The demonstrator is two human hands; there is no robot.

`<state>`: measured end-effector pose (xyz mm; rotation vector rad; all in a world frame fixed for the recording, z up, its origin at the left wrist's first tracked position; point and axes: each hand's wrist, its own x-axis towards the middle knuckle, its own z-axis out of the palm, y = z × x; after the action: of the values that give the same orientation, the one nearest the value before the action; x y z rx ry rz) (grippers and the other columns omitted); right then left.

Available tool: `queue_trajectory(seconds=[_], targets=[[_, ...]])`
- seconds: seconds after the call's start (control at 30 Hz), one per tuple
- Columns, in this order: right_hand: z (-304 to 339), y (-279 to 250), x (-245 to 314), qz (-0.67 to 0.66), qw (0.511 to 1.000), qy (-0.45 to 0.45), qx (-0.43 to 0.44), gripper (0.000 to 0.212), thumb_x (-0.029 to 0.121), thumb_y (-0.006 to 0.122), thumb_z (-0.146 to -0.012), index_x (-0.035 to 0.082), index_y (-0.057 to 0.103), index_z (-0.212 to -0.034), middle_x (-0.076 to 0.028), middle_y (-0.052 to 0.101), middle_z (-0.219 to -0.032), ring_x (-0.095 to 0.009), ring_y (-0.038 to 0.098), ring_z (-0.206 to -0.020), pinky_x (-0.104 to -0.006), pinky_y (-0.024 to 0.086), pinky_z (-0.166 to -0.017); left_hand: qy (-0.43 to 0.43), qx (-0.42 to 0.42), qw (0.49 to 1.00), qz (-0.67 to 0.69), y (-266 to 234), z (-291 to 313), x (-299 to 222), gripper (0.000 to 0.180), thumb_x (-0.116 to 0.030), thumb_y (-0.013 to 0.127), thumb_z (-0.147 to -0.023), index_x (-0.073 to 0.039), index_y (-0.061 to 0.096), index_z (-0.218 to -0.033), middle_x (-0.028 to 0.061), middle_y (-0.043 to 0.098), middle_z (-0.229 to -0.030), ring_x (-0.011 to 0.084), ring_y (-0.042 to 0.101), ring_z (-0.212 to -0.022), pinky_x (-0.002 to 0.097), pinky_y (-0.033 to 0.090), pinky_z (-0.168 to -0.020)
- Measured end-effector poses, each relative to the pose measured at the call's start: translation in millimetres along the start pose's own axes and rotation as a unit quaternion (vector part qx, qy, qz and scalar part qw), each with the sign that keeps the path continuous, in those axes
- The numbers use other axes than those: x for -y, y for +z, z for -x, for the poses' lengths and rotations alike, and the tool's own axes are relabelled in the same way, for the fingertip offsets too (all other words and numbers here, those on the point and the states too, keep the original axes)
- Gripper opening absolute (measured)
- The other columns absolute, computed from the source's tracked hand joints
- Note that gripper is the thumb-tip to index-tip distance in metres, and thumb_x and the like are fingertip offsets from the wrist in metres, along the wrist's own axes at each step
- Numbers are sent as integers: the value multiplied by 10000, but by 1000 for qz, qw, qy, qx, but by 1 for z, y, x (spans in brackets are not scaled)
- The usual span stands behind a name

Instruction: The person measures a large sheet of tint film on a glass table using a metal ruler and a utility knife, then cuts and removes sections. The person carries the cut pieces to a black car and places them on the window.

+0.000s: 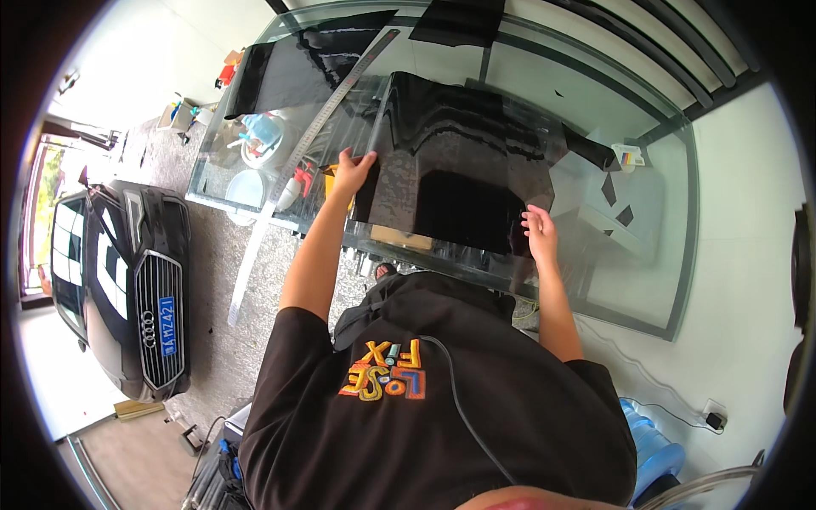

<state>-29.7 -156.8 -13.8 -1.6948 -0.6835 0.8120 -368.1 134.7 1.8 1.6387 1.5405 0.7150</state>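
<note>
A dark, glossy sheet of film (463, 191) lies on a glass tabletop (586, 293) in front of me, with mottled patches and ripples across it. My left hand (351, 174) is at the film's left edge, one fingertip touching it, thumb and forefinger spread apart. Over by the right edge is my right hand (539, 231), fingers slightly bent and apart, their tips against the film. I cannot make out a grip by either hand. Left of the film, a long metal ruler (314, 132) slants across the table and juts past its near edge.
More black film pieces (293, 64) lie at the far left, and scraps (625, 215) at the right. A spray bottle (293, 187) and a white bucket (263, 149) show left of the ruler. A dark car (127, 289) stands left; blue water jugs (654, 446) sit lower right.
</note>
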Motion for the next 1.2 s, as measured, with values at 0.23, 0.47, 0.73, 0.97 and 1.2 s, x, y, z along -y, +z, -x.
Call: queue_trajectory(seconds=[0.23, 0.47, 0.73, 0.97, 1.2], targets=[[-2, -18, -4, 2, 998, 24, 60, 257, 220, 528, -968, 52, 607, -1146, -58, 681, -968, -114, 623, -795, -257, 496, -703, -75, 104, 992, 9, 5, -23, -21, 950, -428, 800, -730, 25, 318, -1412, 216, 590, -1190, 229, 599, -1049, 326, 480, -877], [-6, -15, 11, -69, 989, 48, 118, 239, 202, 523, -968, 46, 609, -1128, -67, 670, -933, -124, 621, -765, -263, 502, -677, 47, 146, 988, 18, 1, -13, -41, 787, -263, 762, -785, -13, 343, -1402, 171, 610, -1060, 206, 614, -907, 321, 498, -775], [-16, -38, 34, -116, 986, 32, 118, 280, 242, 499, -986, 68, 582, -1189, -62, 658, -1021, -130, 616, -869, -271, 497, -706, 206, 174, 960, -72, 59, 126, -213, 574, -249, 676, -866, -66, 435, -1353, 124, 647, -1119, 212, 648, -945, 338, 514, -795], [-40, -40, 14, -97, 994, -52, 14, 369, 219, 525, -977, 73, 487, -1314, -107, 602, -1180, -146, 610, -919, -273, 492, -760, 162, 45, 985, -47, 102, 77, -125, 616, -340, 717, -827, -14, 474, -1290, 187, 580, -1199, 287, 575, -1050, 378, 468, -889], [-38, -21, -4, -97, 992, -11, 76, 441, 201, 553, -967, 73, 420, -1367, -110, 594, -1157, -117, 588, -912, -257, 485, -761, -190, 267, 936, 130, 128, 53, -128, 820, -505, 712, -801, -98, 358, -1419, 127, 565, -1206, 214, 589, -1020, 386, 485, -818]])
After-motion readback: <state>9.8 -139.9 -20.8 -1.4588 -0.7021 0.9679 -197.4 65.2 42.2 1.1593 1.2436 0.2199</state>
